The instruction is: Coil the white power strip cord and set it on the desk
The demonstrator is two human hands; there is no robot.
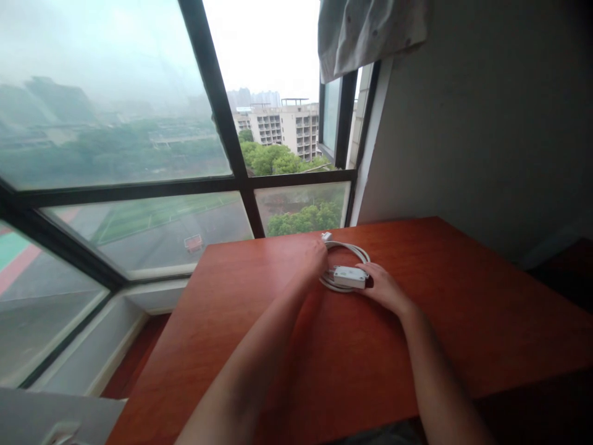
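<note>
A white power strip (pixel 349 277) lies within a loop of its own white cable (pixel 359 248) near the far side of the table. My right hand (pixel 382 287) is closed round the strip's right end, its fingers reaching behind the coil. On the other side, my left hand (pixel 317 256) grips the left part of the coiled cable; its fingertips are partly hidden behind the hand. Just above that hand the white plug (pixel 327 236) sticks out.
The reddish-brown wooden table (pixel 463 290) stretches under both arms. Behind it stands a dark-framed window (pixel 245 183), with one pane open at the right. A grey curtain (pixel 365 34) hangs above, and a wall (pixel 463 136) rises on the right.
</note>
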